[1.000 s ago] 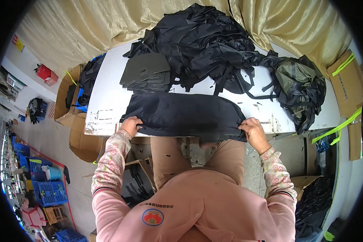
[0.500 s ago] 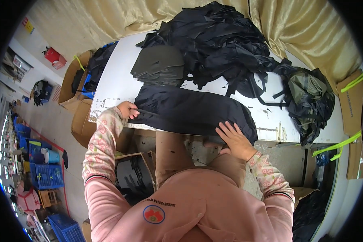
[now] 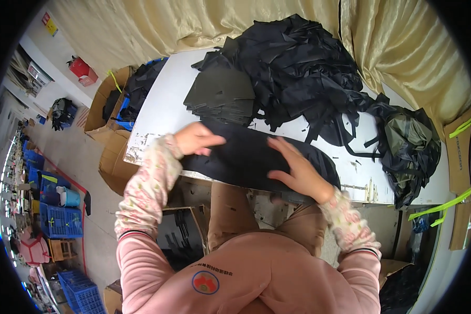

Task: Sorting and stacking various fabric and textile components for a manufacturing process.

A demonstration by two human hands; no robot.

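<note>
A long black fabric piece (image 3: 240, 159) lies spread along the near edge of the table, rounded at its right end. Over its left end is my left hand (image 3: 196, 140), slightly blurred, with fingers stretched toward the right and nothing visible in them. My right hand (image 3: 298, 170) is over the right half of the cloth, fingers extended and thumb apart, and holds nothing. Whether either palm presses on the fabric I cannot tell. Just beyond the cloth stands a fanned stack of dark grey-green rounded panels (image 3: 220, 97).
A big heap of black fabric pieces (image 3: 303, 68) covers the back of the white table (image 3: 159, 104). At the right lies a black and olive fabric bundle (image 3: 411, 141) with straps. Cardboard boxes (image 3: 112, 157) stand left of the table; another open box (image 3: 186, 230) is below it.
My left hand has left the fabric's left edge, its fingers opening, and moved inward to the right. My right hand has slid left from the rounded end. The whole view has shifted slightly.
</note>
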